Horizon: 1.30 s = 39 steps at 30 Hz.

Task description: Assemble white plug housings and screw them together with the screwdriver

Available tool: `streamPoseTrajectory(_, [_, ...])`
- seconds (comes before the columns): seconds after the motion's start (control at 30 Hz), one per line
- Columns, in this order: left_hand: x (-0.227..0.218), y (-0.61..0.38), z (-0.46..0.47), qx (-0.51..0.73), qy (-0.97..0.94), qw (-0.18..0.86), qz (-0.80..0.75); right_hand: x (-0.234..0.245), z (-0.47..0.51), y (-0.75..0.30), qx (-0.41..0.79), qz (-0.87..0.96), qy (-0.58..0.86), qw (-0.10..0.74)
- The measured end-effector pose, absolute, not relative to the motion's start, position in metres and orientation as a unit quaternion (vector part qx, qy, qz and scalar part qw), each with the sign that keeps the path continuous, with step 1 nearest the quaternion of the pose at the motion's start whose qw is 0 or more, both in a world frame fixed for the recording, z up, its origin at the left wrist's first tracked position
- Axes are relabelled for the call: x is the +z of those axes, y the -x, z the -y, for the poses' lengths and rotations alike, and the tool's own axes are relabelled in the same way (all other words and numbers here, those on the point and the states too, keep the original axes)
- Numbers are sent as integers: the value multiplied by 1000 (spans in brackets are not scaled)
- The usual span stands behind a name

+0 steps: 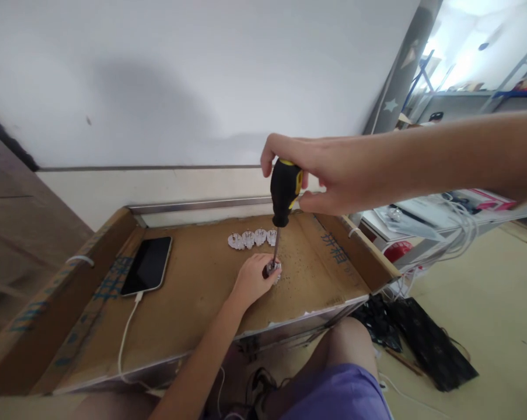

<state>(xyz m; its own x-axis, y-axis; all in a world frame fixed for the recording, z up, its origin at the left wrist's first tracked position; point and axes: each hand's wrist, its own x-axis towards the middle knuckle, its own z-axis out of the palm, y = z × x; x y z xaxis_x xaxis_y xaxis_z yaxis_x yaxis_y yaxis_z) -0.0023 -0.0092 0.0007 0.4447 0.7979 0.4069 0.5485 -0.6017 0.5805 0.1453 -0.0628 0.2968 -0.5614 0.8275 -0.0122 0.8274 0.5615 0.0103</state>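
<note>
Right hand [309,175] nearest: fingers clamped round near-upright screwdriver [284,195], likely for straight pressure | left hand [253,279] below: fingers clamped on small piece [269,270], seemingly steadying it | similar pieces [248,239] beyond left fingers

From your head, the one camera is looking forward and down over your lap [339,391] at the close table [193,280], your right hand [320,168] sitting nearer the lens.

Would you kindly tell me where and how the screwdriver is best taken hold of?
Probably by its thick black-and-yellow handle, coming from above and the right: the screwdriver stands nearly upright, handle uppermost, where the right hand has it, while its thin shaft runs down to the left hand.
</note>
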Motion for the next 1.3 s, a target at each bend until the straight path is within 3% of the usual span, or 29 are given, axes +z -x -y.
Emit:
streamPoseTrajectory(0.3, [-2, 0, 10, 327, -825, 183, -423, 292, 60, -144, 213, -849, -480, 51])
streamPoseTrajectory(0.43, [-2, 1, 9, 323, -823, 184, -430, 290, 60, -144, 59, -848, -526, 18])
streamPoseTrajectory(0.53, [-1, 1, 10, 317, -825, 176, -432, 291, 60, -141, 15, -847, -531, -37])
streamPoseTrajectory(0.6, [-1, 1, 10, 312, -827, 170, -436, 292, 59, -141, 2, -855, -519, -25])
streamPoseTrajectory(0.7, [-2, 1, 10, 307, -827, 168, -439, 292, 55, -143, 96, -862, -497, 38])
streamPoseTrajectory(0.8, [-3, 1, 10, 306, -828, 172, -438, 291, 51, -148, 181, -860, -475, 49])
streamPoseTrajectory(0.93, [-3, 1, 9, 313, -825, 182, -434, 289, 52, -149, 119, -875, -468, 28])
streamPoseTrajectory(1.07, [-2, 1, 9, 307, -821, 192, -442, 288, 59, -146, 172, -883, -433, 51])
streamPoseTrajectory(1.3, [0, 0, 10, 307, -815, 197, -450, 288, 60, -146, 132, -881, -452, 51])
